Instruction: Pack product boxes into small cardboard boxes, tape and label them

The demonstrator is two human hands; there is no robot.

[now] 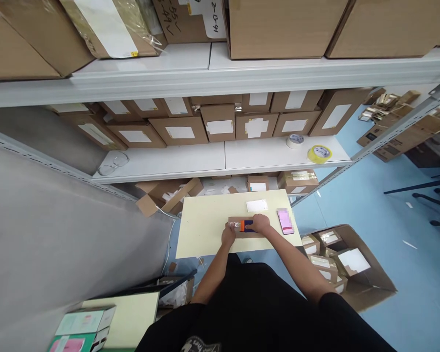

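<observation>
A small flat cardboard box (246,234) lies on the pale yellow table (201,230), near its front edge. My right hand (259,224) is wrapped round a blue and orange tape dispenser (243,226) on top of the box. Clear tape (234,224) shows at the box's left end. There my left hand (228,234) rests with its fingers pressed together at the box's edge; whether it pinches the tape or the box is too small to tell.
A white label (257,205) and a pink-screened phone (285,221) lie on the table. Behind stands a shelf (190,159) with boxes and tape rolls (319,154). A large carton (377,278) of packed boxes sits at the right.
</observation>
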